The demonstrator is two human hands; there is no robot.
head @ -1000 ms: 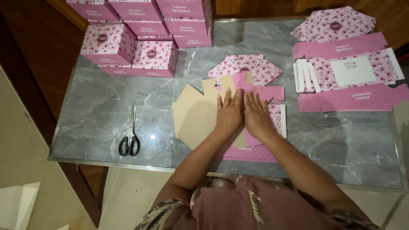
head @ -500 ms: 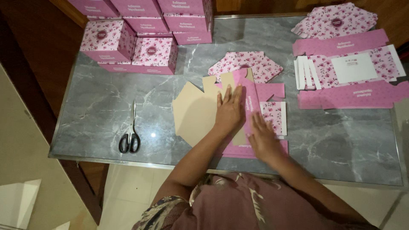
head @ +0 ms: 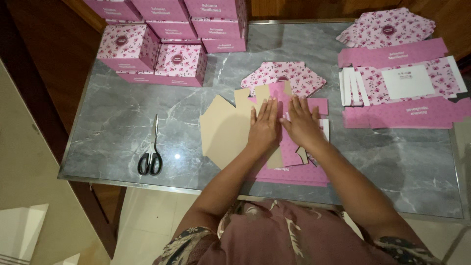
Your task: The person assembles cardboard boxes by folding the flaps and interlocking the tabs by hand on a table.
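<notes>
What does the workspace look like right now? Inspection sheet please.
Surface: grey marble-look tabletop, metal edge.
Job's things: flat pink floral cardboard box blank, brown inner side up at left, on a stack of blanks.
Clutter: black-handled scissors at left; assembled pink floral boxes at back left; loose pink blanks at right.
Grippers: left hand and right hand press flat on the blank, side by side.
Cables: nothing seen.
Surroundings: tiled floor.
</notes>
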